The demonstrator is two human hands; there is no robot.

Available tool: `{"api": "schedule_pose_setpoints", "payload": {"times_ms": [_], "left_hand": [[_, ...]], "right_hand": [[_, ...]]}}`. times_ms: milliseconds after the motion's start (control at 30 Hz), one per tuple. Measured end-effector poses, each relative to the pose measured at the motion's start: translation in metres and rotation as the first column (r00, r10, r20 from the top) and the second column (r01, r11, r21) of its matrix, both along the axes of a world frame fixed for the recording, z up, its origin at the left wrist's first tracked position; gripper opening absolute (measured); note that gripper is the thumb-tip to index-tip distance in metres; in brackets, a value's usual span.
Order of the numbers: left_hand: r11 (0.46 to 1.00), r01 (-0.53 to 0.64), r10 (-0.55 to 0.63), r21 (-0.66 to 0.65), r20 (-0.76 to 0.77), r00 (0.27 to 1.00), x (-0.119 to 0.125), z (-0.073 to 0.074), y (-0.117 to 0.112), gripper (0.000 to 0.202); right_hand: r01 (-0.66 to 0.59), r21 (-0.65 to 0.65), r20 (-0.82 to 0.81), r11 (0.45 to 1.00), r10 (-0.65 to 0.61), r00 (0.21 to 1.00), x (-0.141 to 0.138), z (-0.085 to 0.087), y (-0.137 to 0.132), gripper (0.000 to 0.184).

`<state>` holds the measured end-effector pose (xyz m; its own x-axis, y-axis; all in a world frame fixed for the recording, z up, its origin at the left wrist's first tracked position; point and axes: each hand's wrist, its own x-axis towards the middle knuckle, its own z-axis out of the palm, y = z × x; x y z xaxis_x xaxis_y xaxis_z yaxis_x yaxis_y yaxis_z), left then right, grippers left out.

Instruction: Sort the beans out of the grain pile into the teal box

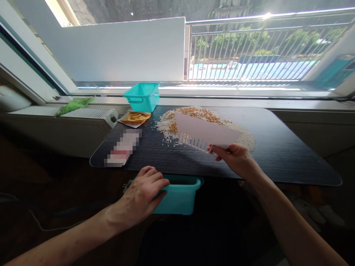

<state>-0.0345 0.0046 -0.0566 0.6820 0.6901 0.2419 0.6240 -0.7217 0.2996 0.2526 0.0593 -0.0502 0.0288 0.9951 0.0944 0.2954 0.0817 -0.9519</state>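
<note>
The left hand (pixel 148 189) sits palm down at the near edge of the counter (pixel 285 155), toward its left corner, fingers curled, thumb below. The right hand (pixel 237 158) reaches inside that edge, thumb and fingers pinched, bare forearm slanting toward the body.

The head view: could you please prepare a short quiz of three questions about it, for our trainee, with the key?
1. True or false: the left hand is on the rim of the near turquoise bin.
2. Choose: the cloth at the left is (A) red, (B) green, (C) blue.
3. What, held in the right hand, partly hides the white rice and yellow kernels from view?

Key: 1. True. 2. B. 3. A pale slotted panel.
</note>
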Motion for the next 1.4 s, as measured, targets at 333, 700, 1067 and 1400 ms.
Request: {"api": "schedule_pose_setpoints", "payload": {"times_ms": [333, 700, 1067, 1400], "left_hand": [[1.000, 0.003, -0.002, -0.019, 0.010, 1.000, 0.000, -0.001, 0.001, 0.016], [1.000, -0.001, 0.001, -0.017, -0.009, 1.000, -0.001, -0.003, 0.004, 0.014], [1.000, 0.006, -0.006, -0.008, 0.000, 1.000, -0.001, -0.002, 0.004, 0.013], [1.000, -0.006, 0.006, -0.016, -0.020, 1.000, -0.001, -0.004, 0.004, 0.014]], "right_hand": [[0.037, 0.019, 0.108, 0.999, -0.039, 0.993, 0.002, -0.003, 0.014, 0.024], [0.032, 0.023, 0.108, 0.999, -0.035, 0.994, -0.007, -0.005, 0.013, 0.025], [-0.035, 0.017, 0.075, 0.999, 0.034, 0.997, -0.012, 0.002, 0.006, 0.026], [-0.232, -0.095, 0.043, 0.968, 0.237, 0.971, -0.011, -0.006, -0.009, 0.029]]}}
